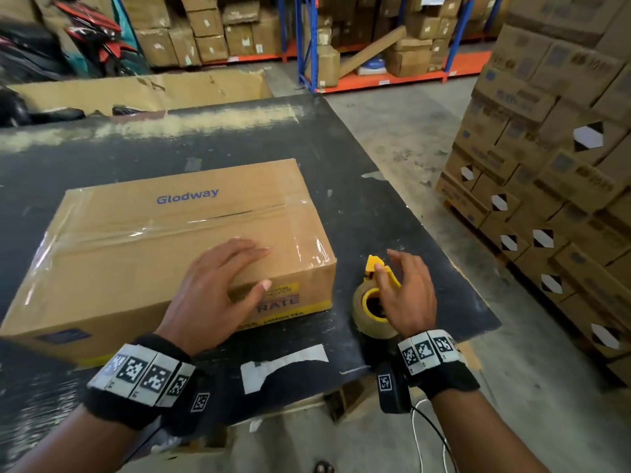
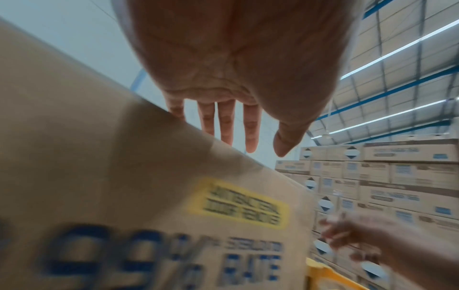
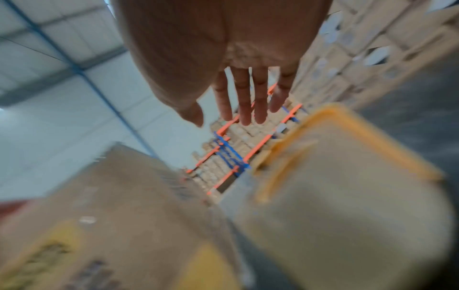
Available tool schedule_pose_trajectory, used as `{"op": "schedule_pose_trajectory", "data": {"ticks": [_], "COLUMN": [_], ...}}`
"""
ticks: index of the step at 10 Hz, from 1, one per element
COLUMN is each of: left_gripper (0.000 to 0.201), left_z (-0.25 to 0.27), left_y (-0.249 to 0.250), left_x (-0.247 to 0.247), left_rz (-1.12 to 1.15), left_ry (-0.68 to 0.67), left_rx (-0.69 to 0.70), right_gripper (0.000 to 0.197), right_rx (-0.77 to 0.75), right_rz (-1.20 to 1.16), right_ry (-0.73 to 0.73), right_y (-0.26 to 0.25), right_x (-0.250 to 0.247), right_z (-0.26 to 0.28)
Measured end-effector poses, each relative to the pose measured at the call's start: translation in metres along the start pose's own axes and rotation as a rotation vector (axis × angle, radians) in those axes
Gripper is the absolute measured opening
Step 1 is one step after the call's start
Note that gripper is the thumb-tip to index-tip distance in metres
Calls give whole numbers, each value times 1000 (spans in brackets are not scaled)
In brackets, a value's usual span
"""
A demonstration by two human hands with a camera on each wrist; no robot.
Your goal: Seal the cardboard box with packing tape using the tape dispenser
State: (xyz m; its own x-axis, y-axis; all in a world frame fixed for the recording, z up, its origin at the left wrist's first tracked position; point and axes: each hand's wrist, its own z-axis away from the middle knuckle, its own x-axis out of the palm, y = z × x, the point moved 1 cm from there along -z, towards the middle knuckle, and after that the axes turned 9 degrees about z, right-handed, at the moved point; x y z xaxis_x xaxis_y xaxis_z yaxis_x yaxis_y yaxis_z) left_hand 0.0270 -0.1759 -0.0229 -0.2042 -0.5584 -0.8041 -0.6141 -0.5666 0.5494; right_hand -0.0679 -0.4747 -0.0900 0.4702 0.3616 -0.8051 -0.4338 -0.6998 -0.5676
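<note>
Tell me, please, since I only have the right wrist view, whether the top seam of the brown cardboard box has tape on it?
Observer: Yes. In the head view, clear glossy packing tape lies along the top seam of the brown cardboard box.
Operator: Thank you. Where is the left hand?
Observer: The left hand rests on the box's near right corner, fingers straight, holding nothing.
Operator: And where exactly does the dispenser stand?
Observer: The yellow plastic tape dispenser stands on the black table, just off the box's right end, under the open right hand.
</note>
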Motion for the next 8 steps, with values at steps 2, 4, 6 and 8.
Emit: {"op": "schedule_pose_trajectory", "data": {"ticks": [2,4,6,8], "left_gripper": [54,70,70,56], "left_z": [55,105,132,145], "left_y": [-67,-147,-160,-177], "left_x": [-80,-129,-132,-144], "left_rz": [-89,-208,-177,46], "left_ry": [191,151,178,266], "left_rx": [-248,-507,-491,-466], "right_gripper": [50,63,70,71], "right_rx": [-424,-399,-387,-361], "right_rz": [-14,298,327,173], "right_ry": [2,-185,-164,-170], "right_y": [-99,-141,-161,-155], "right_x": [7,40,49,31], "right_z": [-5,0,18,22]}}
